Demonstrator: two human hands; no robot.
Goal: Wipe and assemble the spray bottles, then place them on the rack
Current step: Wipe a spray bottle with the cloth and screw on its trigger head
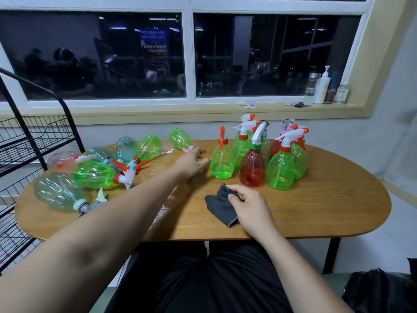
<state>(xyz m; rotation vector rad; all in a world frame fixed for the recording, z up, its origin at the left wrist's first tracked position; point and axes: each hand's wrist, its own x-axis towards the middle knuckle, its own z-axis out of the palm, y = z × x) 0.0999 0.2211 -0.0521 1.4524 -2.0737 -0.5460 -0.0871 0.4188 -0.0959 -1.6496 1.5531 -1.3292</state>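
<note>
Several assembled spray bottles stand upright at the table's back right, among them a green one point(221, 162) and a red one point(252, 168). Several more bottles lie on their sides at the left, such as a green one point(97, 175) and a clear one point(59, 195). A green bottle with a pink collar point(181, 138) lies at the back. My left hand point(191, 163) reaches out between that bottle and the upright green one, fingers loosely extended, holding nothing. My right hand point(250, 208) grips a dark grey cloth point(220, 206) on the table.
The oval wooden table point(316, 211) fills the middle of the view. A black wire rack point(27, 141) stands at the left beside it. The window sill behind holds several bottles point(322, 86) and small items. A black bag point(383, 290) sits at the lower right.
</note>
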